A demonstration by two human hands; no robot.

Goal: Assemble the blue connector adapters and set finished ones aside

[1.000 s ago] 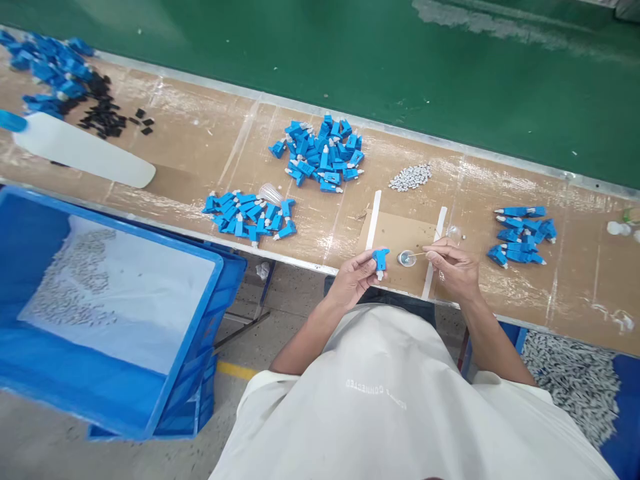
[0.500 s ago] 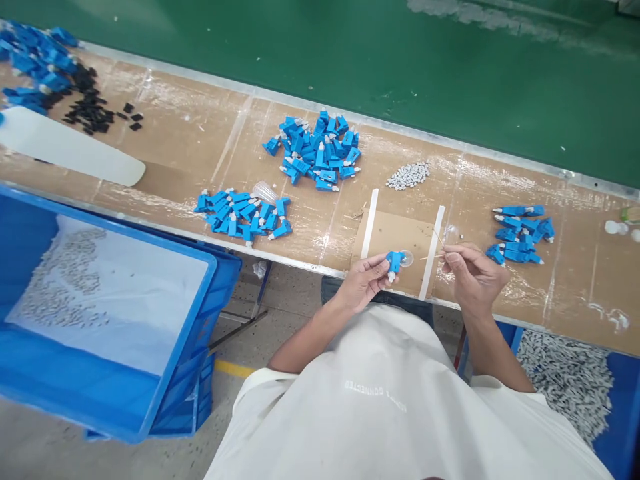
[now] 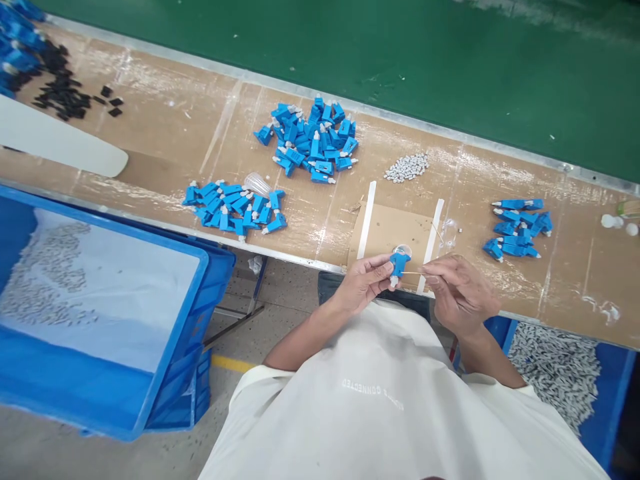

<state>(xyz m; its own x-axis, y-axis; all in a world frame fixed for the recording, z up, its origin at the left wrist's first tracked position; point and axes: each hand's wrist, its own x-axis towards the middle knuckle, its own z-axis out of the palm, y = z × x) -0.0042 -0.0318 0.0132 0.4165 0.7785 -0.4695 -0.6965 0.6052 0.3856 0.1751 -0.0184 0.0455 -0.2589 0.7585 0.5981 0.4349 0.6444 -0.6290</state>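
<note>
My left hand is closed on a small blue plastic part with a white tip pointing down toward me. Pinched in my right hand is a thin wooden stick, its point at the blue part's right side; whether it touches or enters the part I cannot tell. Just behind the part, a small round clear dish shows on the cardboard sheet, which has white tape strips along both sides. A second thin stick lies near the right strip.
Blue parts lie in piles at the centre, front left and right. Small grey pieces sit behind the sheet. Black pieces lie far left near a white board. Blue bins stand below the table's edge.
My right hand has moved left and toward me, bringing its stick from over the right tape strip to the blue part. My left hand still holds the part, now partly covering the dish.
</note>
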